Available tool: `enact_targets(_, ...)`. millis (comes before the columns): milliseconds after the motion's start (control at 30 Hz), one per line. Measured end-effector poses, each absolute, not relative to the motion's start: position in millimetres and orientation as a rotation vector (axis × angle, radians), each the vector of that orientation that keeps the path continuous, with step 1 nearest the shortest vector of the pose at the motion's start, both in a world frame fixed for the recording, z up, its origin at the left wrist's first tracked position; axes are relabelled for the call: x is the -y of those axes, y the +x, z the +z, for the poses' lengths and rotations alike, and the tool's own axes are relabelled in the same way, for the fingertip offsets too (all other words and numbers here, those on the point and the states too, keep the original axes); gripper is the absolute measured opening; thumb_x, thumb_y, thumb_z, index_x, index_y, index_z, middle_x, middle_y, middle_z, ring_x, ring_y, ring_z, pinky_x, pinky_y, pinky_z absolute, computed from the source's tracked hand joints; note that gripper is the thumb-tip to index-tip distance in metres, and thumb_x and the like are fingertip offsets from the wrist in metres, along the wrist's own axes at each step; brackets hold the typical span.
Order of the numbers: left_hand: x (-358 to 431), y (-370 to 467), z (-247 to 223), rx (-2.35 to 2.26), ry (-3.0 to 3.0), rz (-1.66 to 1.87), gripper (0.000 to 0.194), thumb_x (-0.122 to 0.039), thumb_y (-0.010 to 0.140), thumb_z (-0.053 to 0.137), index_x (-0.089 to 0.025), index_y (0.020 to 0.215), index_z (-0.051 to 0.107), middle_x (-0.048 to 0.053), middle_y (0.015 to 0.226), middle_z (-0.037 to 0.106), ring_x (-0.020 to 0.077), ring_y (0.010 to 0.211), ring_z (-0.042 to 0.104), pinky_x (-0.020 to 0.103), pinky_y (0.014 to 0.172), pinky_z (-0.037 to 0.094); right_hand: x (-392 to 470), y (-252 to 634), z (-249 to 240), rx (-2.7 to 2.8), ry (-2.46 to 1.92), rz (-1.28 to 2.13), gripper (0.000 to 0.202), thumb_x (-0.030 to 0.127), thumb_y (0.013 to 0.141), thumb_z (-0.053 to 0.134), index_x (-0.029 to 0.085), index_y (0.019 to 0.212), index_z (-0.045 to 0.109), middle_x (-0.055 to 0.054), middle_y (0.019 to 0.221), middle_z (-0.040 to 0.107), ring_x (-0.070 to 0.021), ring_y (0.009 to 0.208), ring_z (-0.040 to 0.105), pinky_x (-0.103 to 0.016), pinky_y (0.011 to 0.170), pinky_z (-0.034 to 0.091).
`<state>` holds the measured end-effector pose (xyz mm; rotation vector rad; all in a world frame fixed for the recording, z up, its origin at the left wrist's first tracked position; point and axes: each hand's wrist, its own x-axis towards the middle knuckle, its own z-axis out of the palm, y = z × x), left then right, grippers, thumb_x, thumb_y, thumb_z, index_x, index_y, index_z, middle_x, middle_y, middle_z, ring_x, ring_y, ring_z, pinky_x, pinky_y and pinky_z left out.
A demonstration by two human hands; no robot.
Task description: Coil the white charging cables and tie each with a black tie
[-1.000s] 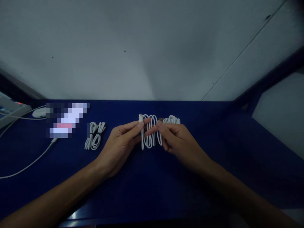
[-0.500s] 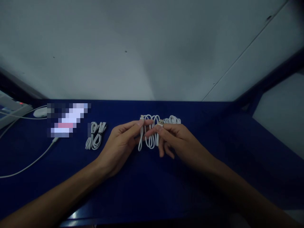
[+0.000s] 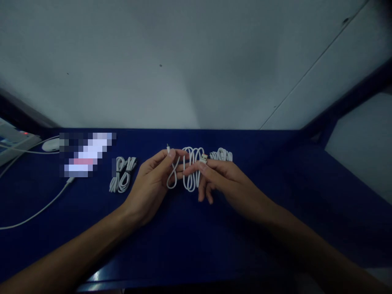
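Observation:
A white USB cable [image 3: 191, 179] hangs in several loose loops between my two hands, above the blue table. My left hand [image 3: 156, 175] pinches one end near its small plug, which points up, and a short loop dangles below the thumb. My right hand [image 3: 219, 177] holds the other end, with the wider metal USB plug showing above the thumb; its lower fingers are curled loosely. Behind my right hand a coiled white cable [image 3: 225, 155] lies on the table, partly hidden.
Left of my hands lie white cable bundles [image 3: 124, 179] bound with black ties. Farther left is a blurred-out lit device [image 3: 88, 153] with a white cord, beside a white rounded object [image 3: 51, 145]. A white power strip [image 3: 18, 141] stands at the left edge. A grey wall rises behind the table [image 3: 183, 245].
My left hand has shifted slightly left with its plug, which has turned more upright. The gap between that end and the loops has widened. My right hand has moved slightly left, still holding the USB plug.

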<state>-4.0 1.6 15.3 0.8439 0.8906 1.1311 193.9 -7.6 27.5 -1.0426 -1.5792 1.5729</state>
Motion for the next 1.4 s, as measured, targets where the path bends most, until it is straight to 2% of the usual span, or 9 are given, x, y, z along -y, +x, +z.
enact_targets(167, 0, -2, 18, -0.927, 0.795, 1.183, 0.033, -0.036, 0.109, 0.062, -0.023, 0.137, 0.073, 0.011, 0.124, 0.078, 0.0204, 0.1, 0.077, 0.033, 0.096, 0.059, 7, 192, 27, 1.568, -1.035, 1.552, 0.039, 0.045, 0.114, 0.052, 0.018, 0.121, 0.079, -0.001, 0.071, 0.07, -0.0139, 0.064, 0.067, -0.027, 0.059, 0.053)
enact_targets(367, 2, -5, 15, -1.011, 0.97, 1.142, 0.039, -0.047, 0.106, 0.067, -0.026, 0.137, 0.076, 0.009, 0.134, 0.075, 0.027, 0.13, 0.065, 0.037, 0.107, 0.054, 8, 193, 25, 1.614, -1.064, 1.464, 0.04, 0.048, 0.114, 0.053, 0.022, 0.12, 0.082, 0.0, 0.07, 0.07, -0.0132, 0.062, 0.063, -0.028, 0.06, 0.049)
enact_targets(500, 0, -7, 14, -0.933, 0.979, 1.066, 0.031, -0.043, 0.104, 0.069, -0.023, 0.125, 0.081, 0.009, 0.128, 0.076, 0.0248, 0.116, 0.069, 0.033, 0.095, 0.056, 9, 194, 23, 1.63, -1.044, 1.446, 0.04, 0.05, 0.113, 0.053, 0.025, 0.129, 0.08, 0.0, 0.072, 0.072, -0.0117, 0.058, 0.058, -0.029, 0.061, 0.047)
enact_targets(667, -1, -8, 14, -0.885, 0.976, 0.935, 0.029, -0.041, 0.103, 0.07, -0.017, 0.115, 0.082, 0.008, 0.1, 0.078, 0.0165, 0.082, 0.067, 0.027, 0.077, 0.054, 9, 197, 22, 1.636, -1.031, 1.423, 0.039, 0.049, 0.114, 0.052, 0.027, 0.127, 0.082, 0.001, 0.072, 0.071, -0.0124, 0.059, 0.059, -0.029, 0.061, 0.047)
enact_targets(833, -4, -9, 12, -0.986, 0.955, 0.9, 0.032, -0.038, 0.097, 0.078, -0.016, 0.12, 0.077, 0.008, 0.102, 0.073, 0.0158, 0.077, 0.064, 0.03, 0.075, 0.057, 8, 200, 27, 1.775, -1.121, 1.153, 0.034, 0.04, 0.114, 0.052, 0.028, 0.117, 0.084, 0.002, 0.075, 0.065, -0.0132, 0.065, 0.059, -0.03, 0.06, 0.045)
enact_targets(1000, -5, -12, 13, -1.078, 1.228, 0.792, 0.029, -0.043, 0.102, 0.067, -0.017, 0.11, 0.076, 0.001, 0.075, 0.062, 0.0145, 0.063, 0.056, 0.028, 0.063, 0.046, 6, 201, 31, 1.902, -1.211, 0.98, 0.029, 0.026, 0.11, 0.056, 0.026, 0.1, 0.084, 0.003, 0.077, 0.064, -0.0128, 0.069, 0.057, -0.031, 0.062, 0.04)
enact_targets(1167, -2, -12, 20, -1.111, 1.31, 0.801, 0.023, -0.039, 0.106, 0.06, -0.019, 0.101, 0.071, -0.001, 0.071, 0.059, 0.0149, 0.063, 0.056, 0.028, 0.061, 0.041, 5, 203, 29, 1.83, -1.286, 0.98, 0.032, 0.03, 0.11, 0.055, 0.024, 0.091, 0.081, 0.005, 0.065, 0.058, -0.0125, 0.059, 0.05, -0.031, 0.056, 0.036)
enact_targets(1267, 0, -12, 21, -1.078, 1.293, 0.839, 0.028, -0.045, 0.104, 0.066, -0.019, 0.096, 0.071, 0.0, 0.075, 0.063, 0.0143, 0.067, 0.055, 0.028, 0.064, 0.041, 4, 203, 27, 1.778, -1.271, 1.007, 0.033, 0.032, 0.11, 0.055, 0.024, 0.089, 0.08, 0.005, 0.058, 0.053, -0.0123, 0.055, 0.049, -0.03, 0.055, 0.036)
enact_targets(1400, -2, -15, 19, -0.953, 1.091, 0.872, 0.022, -0.04, 0.099, 0.077, -0.018, 0.096, 0.079, 0.002, 0.087, 0.069, 0.0138, 0.079, 0.059, 0.027, 0.074, 0.045, 4, 203, 26, 1.701, -1.207, 1.063, 0.036, 0.039, 0.111, 0.056, 0.023, 0.091, 0.082, 0.004, 0.058, 0.058, -0.0125, 0.056, 0.054, -0.03, 0.057, 0.04)
